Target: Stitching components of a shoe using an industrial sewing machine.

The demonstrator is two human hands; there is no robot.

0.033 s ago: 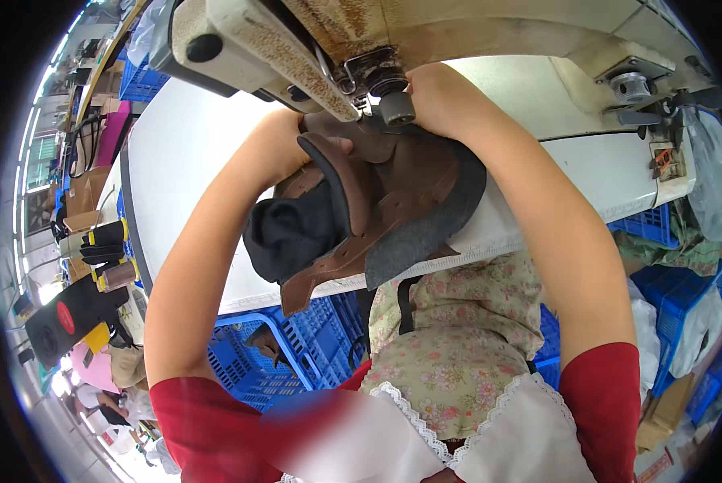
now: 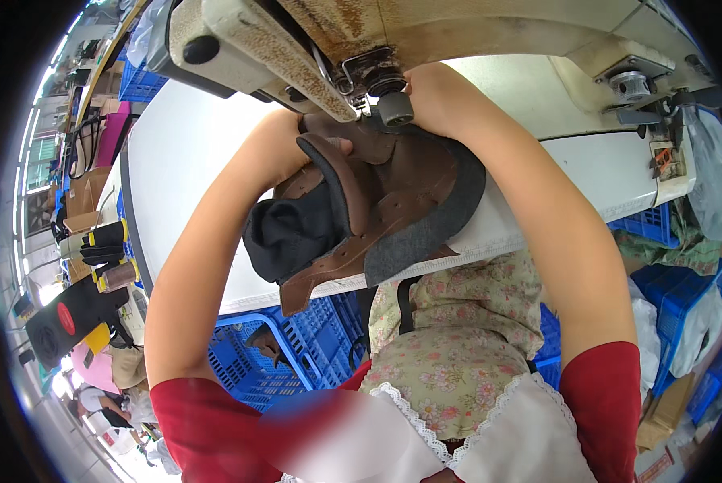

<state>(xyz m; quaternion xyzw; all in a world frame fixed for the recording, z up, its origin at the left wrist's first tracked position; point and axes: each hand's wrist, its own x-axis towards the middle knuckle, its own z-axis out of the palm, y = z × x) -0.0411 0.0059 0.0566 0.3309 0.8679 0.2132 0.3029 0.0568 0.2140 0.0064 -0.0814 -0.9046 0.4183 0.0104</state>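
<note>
Upper: one brown shoe upper with black lining, its near end over the table's front edge
Machine: one sewing machine, its one grey roller above the upper's far end
Left hand: one, holding the upper, thumb tip showing inside
Right hand: one, fingers hidden behind the roller; grip cannot be told
Table: one white worktable

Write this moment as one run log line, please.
left hand: holding brown-and-black piece; right hand: partly hidden behind sewing machine head; piece: far end at sewing machine head; nearby: white table, blue crate
</note>
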